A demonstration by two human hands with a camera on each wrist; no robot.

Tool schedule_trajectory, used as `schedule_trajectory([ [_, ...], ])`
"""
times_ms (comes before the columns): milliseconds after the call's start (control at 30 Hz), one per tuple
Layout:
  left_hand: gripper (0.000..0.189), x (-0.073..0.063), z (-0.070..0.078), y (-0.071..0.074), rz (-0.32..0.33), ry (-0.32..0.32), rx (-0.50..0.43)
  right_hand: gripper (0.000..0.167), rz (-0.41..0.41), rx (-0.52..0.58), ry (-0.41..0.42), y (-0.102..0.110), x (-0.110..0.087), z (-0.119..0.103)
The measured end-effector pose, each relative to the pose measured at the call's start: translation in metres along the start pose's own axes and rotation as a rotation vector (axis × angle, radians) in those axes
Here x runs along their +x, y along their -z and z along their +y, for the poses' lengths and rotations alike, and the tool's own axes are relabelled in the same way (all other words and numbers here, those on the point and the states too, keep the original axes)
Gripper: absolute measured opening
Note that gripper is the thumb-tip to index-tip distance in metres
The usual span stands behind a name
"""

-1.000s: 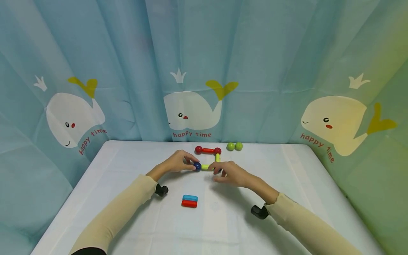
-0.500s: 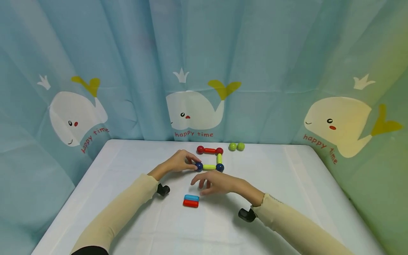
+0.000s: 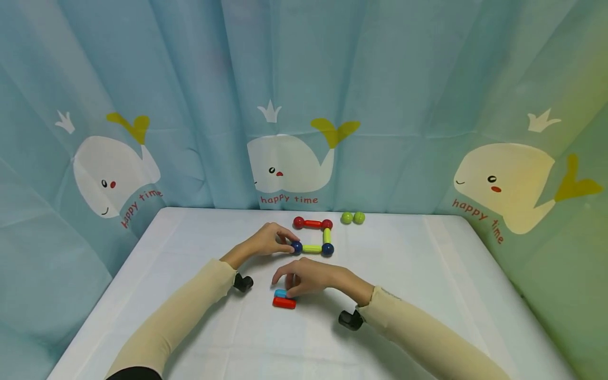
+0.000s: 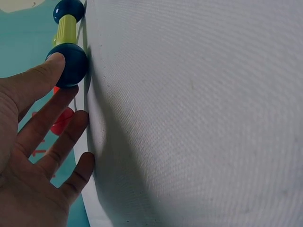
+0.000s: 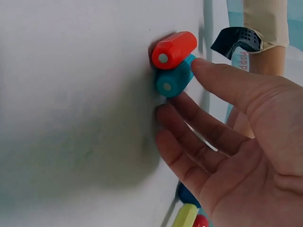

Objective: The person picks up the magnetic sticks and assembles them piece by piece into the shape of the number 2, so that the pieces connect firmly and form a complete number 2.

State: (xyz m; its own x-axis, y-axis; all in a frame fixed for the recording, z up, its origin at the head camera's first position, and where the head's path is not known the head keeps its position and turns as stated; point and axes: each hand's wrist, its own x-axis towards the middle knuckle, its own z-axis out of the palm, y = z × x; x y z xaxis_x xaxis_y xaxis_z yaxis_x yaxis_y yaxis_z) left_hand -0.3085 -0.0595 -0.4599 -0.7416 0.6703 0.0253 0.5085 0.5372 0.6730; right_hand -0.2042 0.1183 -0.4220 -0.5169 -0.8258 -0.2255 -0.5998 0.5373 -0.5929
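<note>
In the head view my left hand (image 3: 268,240) pinches a dark blue ball (image 4: 73,66) between thumb and forefinger. That ball is at the left end of a yellow-green magnetic rod (image 3: 312,248), which runs to a second dark blue ball (image 3: 328,249). Another yellow-green rod (image 3: 326,235) leads back from there to a red ball (image 3: 327,224). My right hand (image 3: 309,277) is at a light blue rod (image 5: 174,81), thumb at one side and forefinger at the other. Against this rod lies a red rod (image 3: 284,303); the thumb hides part of the light blue one.
At the back a red rod (image 3: 312,224) joins the right red ball to another red ball (image 3: 298,222). Two green balls (image 3: 353,218) sit by the table's far edge. A curtain with whale prints (image 3: 290,163) hangs behind the white table (image 3: 214,327).
My right hand has moved from the right dark blue ball toward me and left, onto the light blue rod. The left hand stays on its ball.
</note>
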Motion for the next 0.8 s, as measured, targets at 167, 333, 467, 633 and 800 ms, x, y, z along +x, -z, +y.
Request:
schedule_trajectory([
  [167, 0.025, 0.0013, 0.0008, -0.0009, 0.0, -0.001, -0.015, 0.029, -0.016, -0.019, -0.004, -0.001, 0.0051, -0.0026],
  [333, 0.025, 0.0027, 0.0, -0.0019, 0.004, -0.006, -0.007, 0.025, -0.016, -0.017, -0.004, -0.0009, 0.0053, -0.0021],
  [467, 0.025, 0.0017, 0.0006, -0.0017, 0.01, -0.001, -0.006, 0.022, -0.012, -0.008, 0.0, -0.0007, 0.0039, 0.0003],
  [633, 0.026, 0.0007, -0.0012, -0.002, 0.013, -0.001, 0.0, 0.021, 0.004, 0.001, -0.011, -0.0021, 0.0017, 0.0039],
  [800, 0.026, 0.0001, -0.0027, -0.0023, 0.013, -0.006, 0.004, 0.022, 0.041, 0.03, -0.027, -0.0043, -0.0033, 0.0069],
])
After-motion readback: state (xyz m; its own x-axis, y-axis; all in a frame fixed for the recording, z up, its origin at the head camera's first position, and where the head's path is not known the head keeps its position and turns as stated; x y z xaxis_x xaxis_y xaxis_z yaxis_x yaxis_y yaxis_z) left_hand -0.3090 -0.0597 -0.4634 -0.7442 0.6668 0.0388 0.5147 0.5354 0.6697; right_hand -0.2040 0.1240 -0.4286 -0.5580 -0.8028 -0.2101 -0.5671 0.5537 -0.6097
